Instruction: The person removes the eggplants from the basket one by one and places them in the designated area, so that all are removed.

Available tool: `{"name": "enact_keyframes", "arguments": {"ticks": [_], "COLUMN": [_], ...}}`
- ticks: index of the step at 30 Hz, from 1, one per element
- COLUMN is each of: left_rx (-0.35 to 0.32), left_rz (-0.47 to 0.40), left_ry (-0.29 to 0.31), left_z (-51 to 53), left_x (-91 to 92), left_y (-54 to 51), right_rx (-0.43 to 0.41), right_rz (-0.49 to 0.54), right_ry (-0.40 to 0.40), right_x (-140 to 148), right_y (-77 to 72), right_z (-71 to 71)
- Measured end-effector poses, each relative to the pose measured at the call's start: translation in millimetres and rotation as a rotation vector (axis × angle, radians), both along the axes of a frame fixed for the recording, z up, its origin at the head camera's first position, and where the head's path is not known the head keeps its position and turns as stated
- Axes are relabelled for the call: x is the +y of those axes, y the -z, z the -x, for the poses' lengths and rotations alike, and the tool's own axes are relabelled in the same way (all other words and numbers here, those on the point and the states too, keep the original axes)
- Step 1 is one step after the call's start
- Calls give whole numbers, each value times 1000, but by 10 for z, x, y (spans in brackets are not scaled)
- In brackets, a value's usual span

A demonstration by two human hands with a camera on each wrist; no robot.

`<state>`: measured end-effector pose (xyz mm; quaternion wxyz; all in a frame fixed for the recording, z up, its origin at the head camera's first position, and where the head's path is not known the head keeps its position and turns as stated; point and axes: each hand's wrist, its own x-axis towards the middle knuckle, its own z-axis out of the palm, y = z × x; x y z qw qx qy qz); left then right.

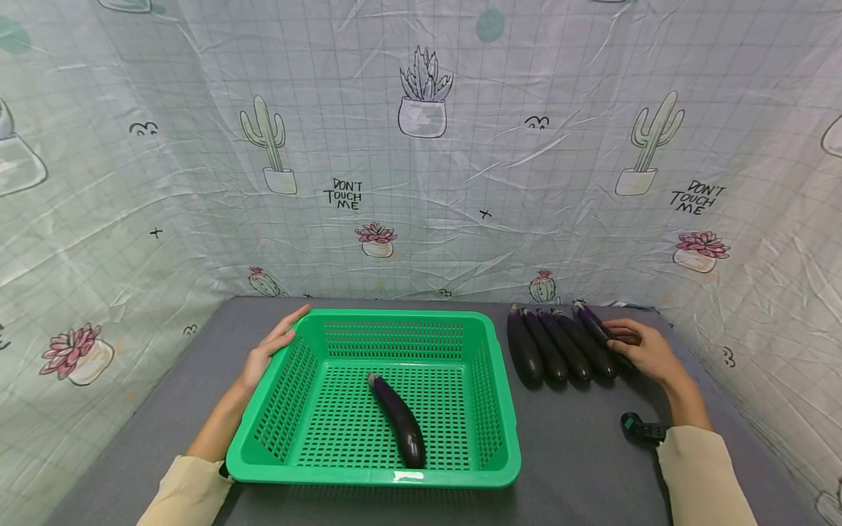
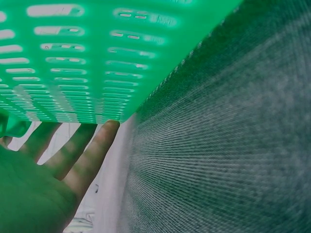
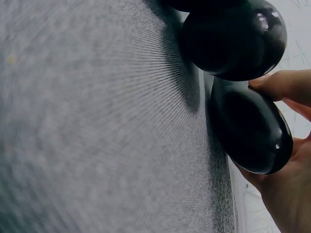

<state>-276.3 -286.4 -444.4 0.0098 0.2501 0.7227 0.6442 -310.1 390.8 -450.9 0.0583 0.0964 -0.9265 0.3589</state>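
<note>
A green plastic basket (image 1: 503,409) with slotted walls stands on the table, and a single dark purple eggplant (image 1: 400,422) lies inside it. My left hand (image 1: 263,358) rests against the basket's left side near the back corner; in the left wrist view its fingers (image 2: 92,158) stretch out straight and touch the slotted wall. Right of the basket, several eggplants (image 1: 559,351) lie side by side, stems toward the back. With thumb and fingers on either side, my right hand (image 1: 647,354) grips the rightmost eggplant (image 3: 250,128), beside a neighbouring eggplant (image 3: 235,39).
A grey cloth (image 1: 566,460) covers the table. Behind it and at both sides hangs a pale curtain (image 1: 454,183) printed with cacti. A small black device (image 1: 641,429) sits at my right wrist, above the table's right part.
</note>
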Motion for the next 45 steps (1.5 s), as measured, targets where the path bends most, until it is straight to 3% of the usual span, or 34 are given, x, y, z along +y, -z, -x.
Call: {"name": "enact_keyframes", "arguments": {"ticks": [7, 26, 39, 45], "left_rx": [17, 35, 53, 47], "left_rz": [13, 65, 62, 59], "left_ry": [-11, -52, -48, -40], "left_z": [12, 37, 36, 37], "left_x": [-1, -24, -39, -39], "left_y": [2, 9, 29, 28], "right_rx": [-51, -113, -156, -137], "right_rz": [-46, -59, -133, -142], "right_ry": [19, -43, -65, -46], "right_x": [-6, -44, -49, -48], "right_y": [-10, -132, -192, -194], "right_z": [1, -36, -36, -33]}}
